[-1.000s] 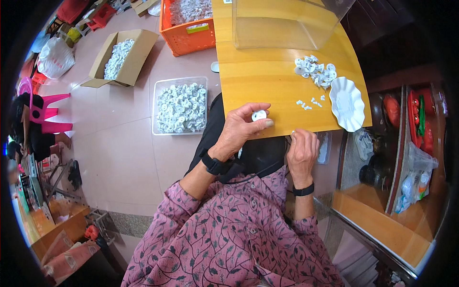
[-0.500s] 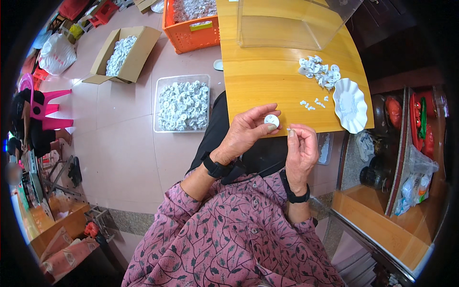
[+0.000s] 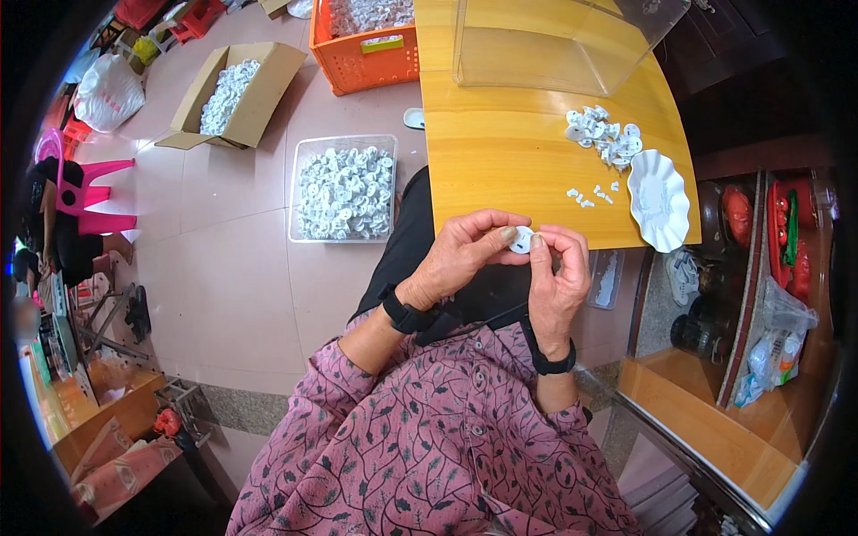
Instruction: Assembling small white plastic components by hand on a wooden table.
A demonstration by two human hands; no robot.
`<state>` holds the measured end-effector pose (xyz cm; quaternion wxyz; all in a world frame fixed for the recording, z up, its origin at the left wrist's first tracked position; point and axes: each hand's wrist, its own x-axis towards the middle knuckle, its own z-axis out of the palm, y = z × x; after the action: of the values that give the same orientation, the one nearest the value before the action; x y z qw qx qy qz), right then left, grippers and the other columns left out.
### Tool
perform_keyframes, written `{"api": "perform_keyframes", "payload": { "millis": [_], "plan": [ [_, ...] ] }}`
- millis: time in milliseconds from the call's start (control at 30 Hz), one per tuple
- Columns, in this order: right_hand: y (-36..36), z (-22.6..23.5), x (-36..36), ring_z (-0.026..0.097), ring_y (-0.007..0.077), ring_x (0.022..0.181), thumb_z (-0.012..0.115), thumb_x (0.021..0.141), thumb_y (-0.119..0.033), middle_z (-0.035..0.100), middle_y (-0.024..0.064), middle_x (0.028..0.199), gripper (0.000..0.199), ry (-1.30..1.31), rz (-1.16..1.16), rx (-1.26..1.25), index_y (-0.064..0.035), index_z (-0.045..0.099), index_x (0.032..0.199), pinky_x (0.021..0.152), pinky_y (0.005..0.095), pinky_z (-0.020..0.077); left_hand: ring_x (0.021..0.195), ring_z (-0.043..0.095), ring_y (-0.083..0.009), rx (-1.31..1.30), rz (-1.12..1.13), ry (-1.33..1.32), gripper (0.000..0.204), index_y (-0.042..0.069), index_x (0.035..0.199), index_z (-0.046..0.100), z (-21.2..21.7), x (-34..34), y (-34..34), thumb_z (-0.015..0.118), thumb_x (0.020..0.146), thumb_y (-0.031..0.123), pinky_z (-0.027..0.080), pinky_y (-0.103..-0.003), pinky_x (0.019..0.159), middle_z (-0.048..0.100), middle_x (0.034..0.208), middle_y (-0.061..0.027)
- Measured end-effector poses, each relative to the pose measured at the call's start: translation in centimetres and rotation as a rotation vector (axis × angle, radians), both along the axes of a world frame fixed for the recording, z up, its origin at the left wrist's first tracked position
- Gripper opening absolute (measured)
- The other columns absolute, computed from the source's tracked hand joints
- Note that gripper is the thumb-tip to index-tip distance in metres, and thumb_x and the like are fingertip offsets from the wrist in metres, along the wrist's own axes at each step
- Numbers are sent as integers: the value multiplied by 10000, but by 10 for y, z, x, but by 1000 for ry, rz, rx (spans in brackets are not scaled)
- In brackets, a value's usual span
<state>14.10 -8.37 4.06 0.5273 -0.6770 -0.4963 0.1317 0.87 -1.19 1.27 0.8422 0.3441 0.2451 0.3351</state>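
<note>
Just past the table's near edge, my left hand (image 3: 460, 255) pinches a round white plastic disc (image 3: 521, 241) with small slots in its face. My right hand (image 3: 559, 277) is closed, its thumb and fingertips pressed against the disc's right edge. Whatever tiny piece those fingertips may hold is hidden now. Beyond my hands, several small white plastic pegs (image 3: 585, 202) lie loose on the yellow wooden table (image 3: 500, 143). Farther off is a pile of white disc parts (image 3: 601, 134), with a scalloped white dish (image 3: 660, 201) to its right, holding more tiny pieces.
A clear plastic box (image 3: 536, 67) stands at the table's far side. Left on the floor are a clear tub (image 3: 299, 228) of white parts, a cardboard box (image 3: 273, 89) and an orange crate (image 3: 366, 67). Open shelves (image 3: 697, 429) flank me at right. A person sits far left.
My hands have come together: the right fingertips, which pinched a tiny white piece apart from the disc, now touch it. The left hand with the disc moved slightly right and nearer.
</note>
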Motion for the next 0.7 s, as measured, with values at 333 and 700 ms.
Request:
{"api": "perform_keyframes", "payload": {
  "millis": [333,700],
  "plan": [
    [-1,2,-2,639,301,962,680,848,-7,630,159,1038,115,-197,-7,21,-11,609,938,830,394,519,1037,664,-195,-78,3,-64,250,-66,1192,617,-5,0,-1,615,971,50,600,-335,913,654,1146,-127],
    [0,5,-5,640,289,955,690,842,-2,633,152,1039,93,-137,22,3,-8,614,894,828,386,519,1121,637,-227,-231,1,-254,325,-29,1259,598,-12,-5,0,647,941,21,553,-386,989,640,1195,-123]
  ]
}}
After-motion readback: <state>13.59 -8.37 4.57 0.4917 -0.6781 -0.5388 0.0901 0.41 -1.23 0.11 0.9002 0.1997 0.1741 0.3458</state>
